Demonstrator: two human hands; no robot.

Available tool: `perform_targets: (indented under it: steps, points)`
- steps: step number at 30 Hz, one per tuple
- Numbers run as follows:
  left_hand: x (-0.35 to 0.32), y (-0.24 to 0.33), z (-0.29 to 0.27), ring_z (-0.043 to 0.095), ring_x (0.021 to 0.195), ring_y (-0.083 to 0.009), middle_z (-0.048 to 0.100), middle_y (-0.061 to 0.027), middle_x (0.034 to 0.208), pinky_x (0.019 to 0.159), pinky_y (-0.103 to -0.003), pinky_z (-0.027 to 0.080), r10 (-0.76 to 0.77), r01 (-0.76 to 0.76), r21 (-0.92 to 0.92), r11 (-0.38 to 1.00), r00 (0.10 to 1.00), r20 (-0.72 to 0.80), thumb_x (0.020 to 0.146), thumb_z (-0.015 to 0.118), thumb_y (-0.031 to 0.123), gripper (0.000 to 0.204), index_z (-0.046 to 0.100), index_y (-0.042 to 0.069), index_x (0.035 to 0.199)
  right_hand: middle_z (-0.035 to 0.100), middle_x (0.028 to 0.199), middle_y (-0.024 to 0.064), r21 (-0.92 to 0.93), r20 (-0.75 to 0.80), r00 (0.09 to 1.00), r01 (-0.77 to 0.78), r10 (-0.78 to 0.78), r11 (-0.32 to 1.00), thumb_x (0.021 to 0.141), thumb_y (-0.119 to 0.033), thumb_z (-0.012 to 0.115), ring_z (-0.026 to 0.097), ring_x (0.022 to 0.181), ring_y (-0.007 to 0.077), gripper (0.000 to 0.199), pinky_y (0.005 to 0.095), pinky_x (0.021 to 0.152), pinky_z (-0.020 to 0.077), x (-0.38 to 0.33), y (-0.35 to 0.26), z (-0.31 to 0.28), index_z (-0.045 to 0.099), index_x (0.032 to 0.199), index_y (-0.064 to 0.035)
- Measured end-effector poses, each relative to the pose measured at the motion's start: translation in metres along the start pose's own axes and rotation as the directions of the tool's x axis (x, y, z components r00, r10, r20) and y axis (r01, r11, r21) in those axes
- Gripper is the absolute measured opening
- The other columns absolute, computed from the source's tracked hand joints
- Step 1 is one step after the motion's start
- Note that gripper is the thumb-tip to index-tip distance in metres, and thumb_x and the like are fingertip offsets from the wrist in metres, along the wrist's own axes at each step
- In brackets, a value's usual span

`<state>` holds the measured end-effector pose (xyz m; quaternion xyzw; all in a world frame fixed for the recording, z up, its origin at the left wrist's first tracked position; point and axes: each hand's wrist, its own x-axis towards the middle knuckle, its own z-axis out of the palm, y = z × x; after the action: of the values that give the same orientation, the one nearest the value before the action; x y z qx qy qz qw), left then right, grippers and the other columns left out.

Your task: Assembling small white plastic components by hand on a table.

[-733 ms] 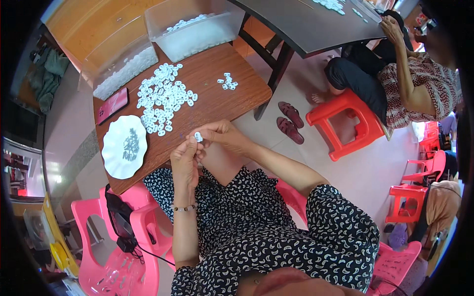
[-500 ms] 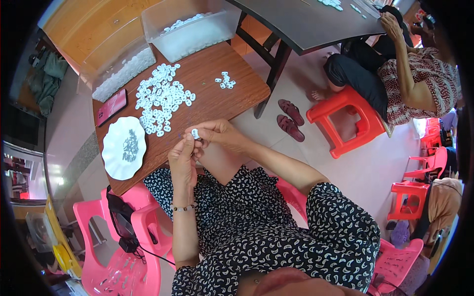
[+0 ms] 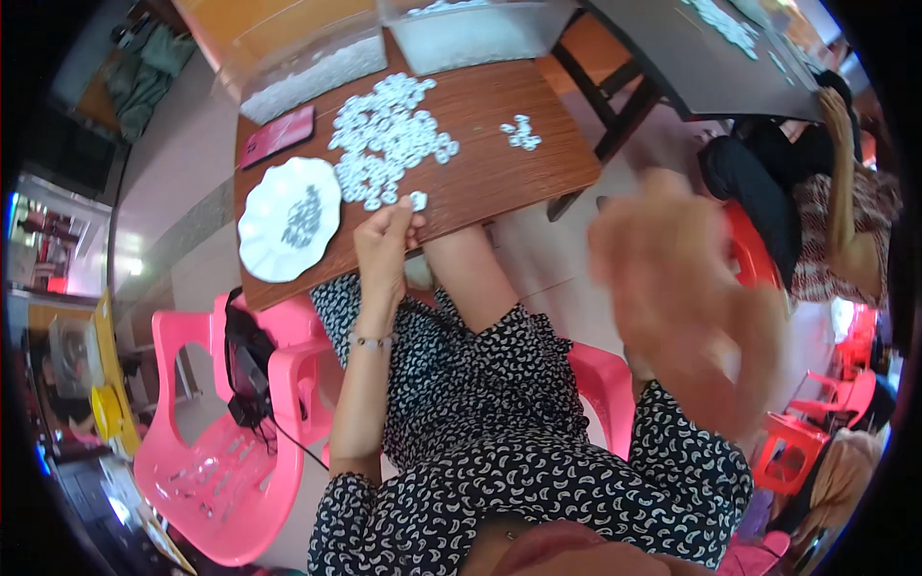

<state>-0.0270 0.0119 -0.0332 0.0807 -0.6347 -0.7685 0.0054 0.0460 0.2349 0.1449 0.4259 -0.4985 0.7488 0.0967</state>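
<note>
At the near edge of the brown wooden table [image 3: 490,197], my left hand [image 3: 382,252] pinches a small white plastic piece [image 3: 418,201] between thumb and finger. My right hand [image 3: 667,254] is lifted off to the right, away from the table, smeared by motion, so its fingers cannot be made out. Just beyond the left hand lies a heap of similar white pieces [image 3: 389,134]. A smaller cluster of white pieces [image 3: 521,133] sits apart toward the table's right side. To the left, a white wavy-rimmed plate [image 3: 261,235] holds many tiny dark grey bits [image 3: 303,219].
Two clear plastic bins full of white pieces, one long [image 3: 317,82] and one larger [image 3: 480,40], stand at the back. A pink phone [image 3: 279,136] lies by the plate. Left of me is a pink chair [image 3: 216,480] with a black bag [image 3: 248,370]. Another person sits at a dark table [image 3: 691,58].
My right hand has left the left hand and swung up to the right. The left hand keeps the white piece, lower by the table edge. The whole view has shifted.
</note>
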Motion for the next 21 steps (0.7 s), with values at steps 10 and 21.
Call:
perform_targets:
  steps: [10,21]
  points:
    - [0.0,-0.003,-0.005,0.047,0.058,-0.0033,0.064,-0.0017,0.072,0.053,-0.017,0.038,-0.031,0.035,-0.118,0.992,0.999,0.035,0.09,0.064,0.024,0.025,0.069,-0.001,0.086,0.049,0.088,-0.0129,0.089,0.074,0.989,0.121,-0.128,0.989,0.076,-0.02,0.076,0.042,0.086,0.0064,0.021,0.0208,0.066,0.0391,0.009,-0.016,0.028,0.06,0.087,-0.0281]
    - [-0.001,-0.002,-0.001,0.049,0.059,-0.0036,0.064,-0.0014,0.072,0.054,-0.017,0.038,-0.025,0.029,-0.082,0.996,0.999,0.041,0.091,0.064,0.024,0.025,0.069,0.0,0.089,0.055,0.098,-0.0207,0.004,-0.018,0.936,0.351,-0.351,0.936,0.075,-0.029,0.079,0.04,0.097,0.0026,0.024,0.0198,0.071,0.037,-0.008,-0.035,0.038,0.071,0.094,-0.0416]
